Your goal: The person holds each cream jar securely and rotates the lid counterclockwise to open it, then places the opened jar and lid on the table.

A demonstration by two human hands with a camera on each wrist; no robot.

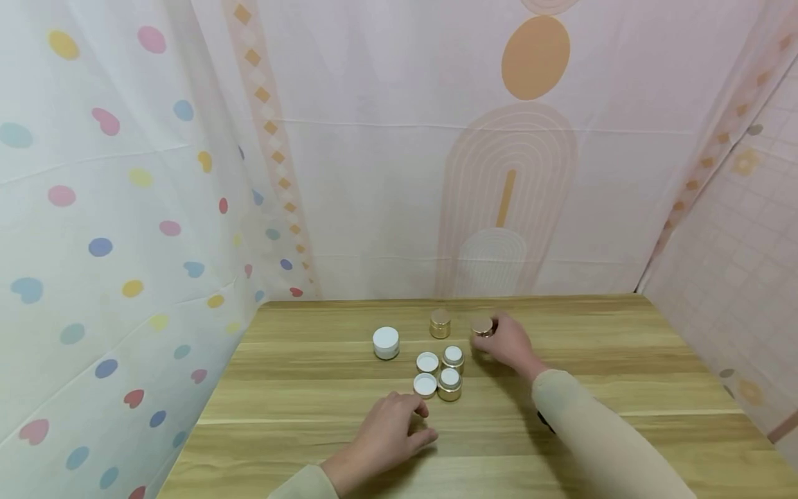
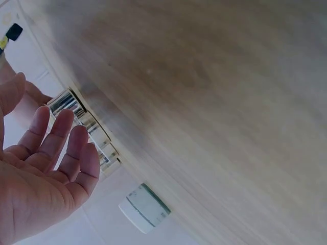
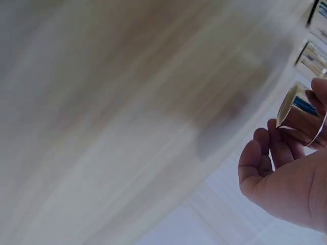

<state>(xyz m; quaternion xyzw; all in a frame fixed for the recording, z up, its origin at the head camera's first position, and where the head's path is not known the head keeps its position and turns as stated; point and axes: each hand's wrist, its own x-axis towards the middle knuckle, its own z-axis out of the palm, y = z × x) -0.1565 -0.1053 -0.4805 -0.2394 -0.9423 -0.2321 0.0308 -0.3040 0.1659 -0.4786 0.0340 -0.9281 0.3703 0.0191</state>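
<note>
Gold jar [image 1: 482, 325] pinched in the right hand [image 1: 511, 344]: pick-up, I judged; the left hand [image 1: 388, 430], thumb and fingers apart, probably needed to steady it.

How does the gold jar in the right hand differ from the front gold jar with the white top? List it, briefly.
Top: the held jar is gold on top; the front jar shows white.
Support: the held jar is gripped by the right hand; the front jar stands on the table, no hand on it.
Place: the held jar is farther back and right of the front jar.
Shared: both have shiny gold sides.
</note>
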